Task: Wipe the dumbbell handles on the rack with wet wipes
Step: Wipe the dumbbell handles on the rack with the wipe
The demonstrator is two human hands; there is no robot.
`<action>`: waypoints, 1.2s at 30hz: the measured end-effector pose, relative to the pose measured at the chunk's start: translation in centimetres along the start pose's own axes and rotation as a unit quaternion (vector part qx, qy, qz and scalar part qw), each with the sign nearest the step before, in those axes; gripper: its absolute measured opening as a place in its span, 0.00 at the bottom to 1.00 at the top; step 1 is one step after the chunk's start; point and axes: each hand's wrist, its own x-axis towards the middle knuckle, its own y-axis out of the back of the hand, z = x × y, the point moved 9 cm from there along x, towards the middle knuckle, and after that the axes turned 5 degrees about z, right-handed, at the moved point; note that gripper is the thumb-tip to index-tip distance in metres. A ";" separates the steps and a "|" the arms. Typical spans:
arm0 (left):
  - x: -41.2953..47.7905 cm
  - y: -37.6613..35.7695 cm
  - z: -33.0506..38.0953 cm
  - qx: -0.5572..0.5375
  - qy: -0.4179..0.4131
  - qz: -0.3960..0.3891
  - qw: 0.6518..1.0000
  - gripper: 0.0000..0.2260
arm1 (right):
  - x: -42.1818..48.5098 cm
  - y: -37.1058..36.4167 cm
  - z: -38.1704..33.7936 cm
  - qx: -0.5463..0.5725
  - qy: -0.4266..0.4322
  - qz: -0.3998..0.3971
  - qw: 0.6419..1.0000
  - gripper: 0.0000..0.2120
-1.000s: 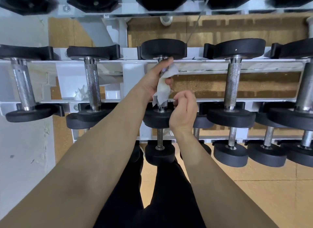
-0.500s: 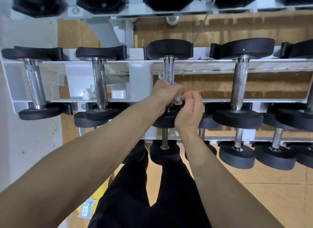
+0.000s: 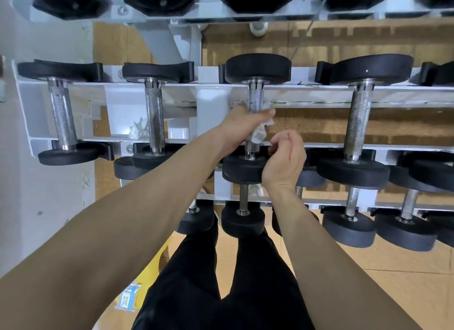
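My left hand (image 3: pixel 242 126) grips the wet wipe (image 3: pixel 259 133) around the third dumbbell handle (image 3: pixel 255 97) on the rack (image 3: pixel 213 96), my right hand (image 3: pixel 286 158) curled beside it, contents indeterminate; I judge wiping mid-rack, rightward handles probably outstanding.

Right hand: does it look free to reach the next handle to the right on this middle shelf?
Probably yes. The right hand hovers beside the wiped handle, and the next handle lies bare with nothing across the gap. The wipe sits under the left hand, though.
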 end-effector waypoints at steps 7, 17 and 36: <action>-2.6 2.1 -0.7 0.223 -0.056 0.017 0.973 0.16 | -0.1 -0.2 -0.3 -0.004 0.000 -0.014 1.000 0.10; -7.2 4.8 -1.1 0.239 -0.144 0.062 0.958 0.10 | 0.3 -2.2 0.5 -0.081 -0.070 -0.157 0.982 0.18; -7.3 5.2 -2.3 -0.147 -0.025 0.115 0.982 0.24 | -0.5 -2.1 -4.4 0.057 -0.088 -0.370 0.923 0.35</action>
